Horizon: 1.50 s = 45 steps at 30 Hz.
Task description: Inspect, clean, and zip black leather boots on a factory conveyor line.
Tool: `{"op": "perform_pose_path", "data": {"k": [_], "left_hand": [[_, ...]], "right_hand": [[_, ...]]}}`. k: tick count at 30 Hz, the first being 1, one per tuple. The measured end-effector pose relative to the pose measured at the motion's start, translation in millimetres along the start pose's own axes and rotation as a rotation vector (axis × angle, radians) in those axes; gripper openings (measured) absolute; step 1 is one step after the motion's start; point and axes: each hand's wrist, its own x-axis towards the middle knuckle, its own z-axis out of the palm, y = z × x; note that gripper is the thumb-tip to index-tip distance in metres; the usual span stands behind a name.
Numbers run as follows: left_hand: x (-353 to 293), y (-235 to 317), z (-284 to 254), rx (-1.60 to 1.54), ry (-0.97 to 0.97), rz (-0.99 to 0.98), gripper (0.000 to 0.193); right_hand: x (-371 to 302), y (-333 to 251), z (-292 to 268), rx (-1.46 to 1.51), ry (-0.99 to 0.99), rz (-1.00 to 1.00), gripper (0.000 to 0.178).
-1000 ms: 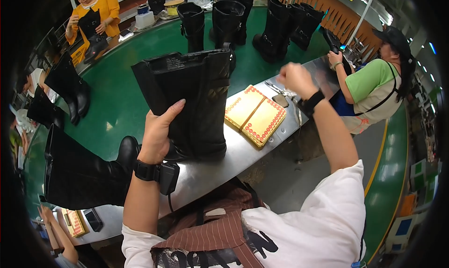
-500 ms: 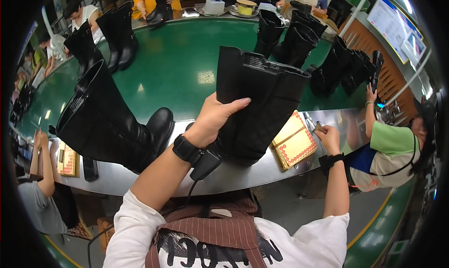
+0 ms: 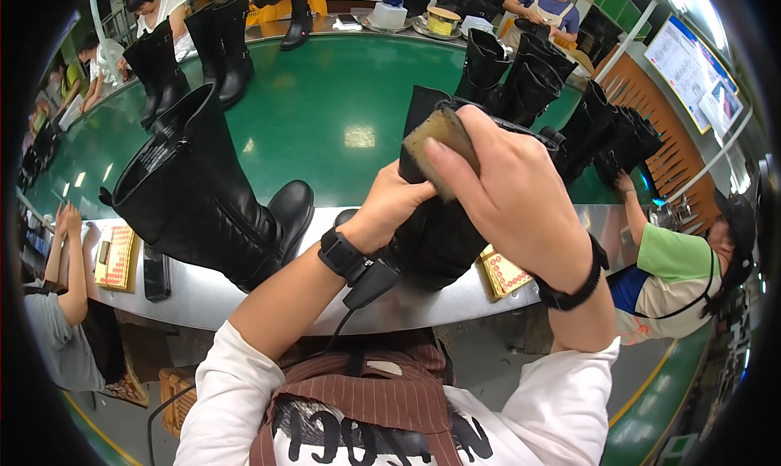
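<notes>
A tall black boot point(image 3: 435, 250) stands upright in front of me on the metal edge. My left hand point(image 3: 389, 210) is closed round the near left side of its shaft. In my right hand point(image 3: 521, 193), pinched between thumb and fingers, is a worn brownish sponge point(image 3: 446, 147). The sponge is at the upper shaft and covers part of it; whether it touches the leather I cannot tell. Just left of my left hand, a second black boot point(image 3: 203, 202) leans with its opening toward the left and its toe to the right.
A yellow stack of printed labels point(image 3: 503, 275) lies partly behind my right forearm. Another yellow stack point(image 3: 116, 254) and a dark phone-like object point(image 3: 156, 272) lie at left. More black boots point(image 3: 529, 80) stand on the green table point(image 3: 325, 100). A co-worker in green point(image 3: 675, 254) is at right.
My right hand has come from the yellow stack up to the boot's top, bringing the sponge. My left hand keeps its hold. The co-worker at right has lowered a boot among the others.
</notes>
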Motion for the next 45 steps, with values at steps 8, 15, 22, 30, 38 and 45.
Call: {"op": "perform_pose_path", "data": {"k": [8,15,22,30,38,45], "left_hand": [[2.1,-1.0,-3.3,-0.088,-0.001,-0.070,0.030],[6.4,2.4,-13.4,-0.115,-0.143,-0.182,0.032],[4.4,-0.8,-17.7,-0.212,-0.145,-0.216,0.030],[5.2,0.3,-18.7,-0.212,-0.147,-0.231,0.029],[5.5,-1.8,-20.2,-0.248,-0.142,-0.241,0.030],[7.6,-1.7,-18.9,-0.197,-0.126,-0.219,0.027]], "right_hand": [[-9.9,13.9,-28.9,-0.188,-0.535,0.403,0.026],[-39.0,45.5,3.3,0.022,-0.264,0.512,0.024],[-55.1,64.3,48.8,-0.120,0.071,0.147,0.021],[-50.4,63.2,18.3,0.000,-0.204,0.283,0.023],[-51.4,63.7,24.8,0.080,-0.178,0.331,0.023],[-48.8,55.3,25.6,0.085,-0.014,0.384,0.025]]}}
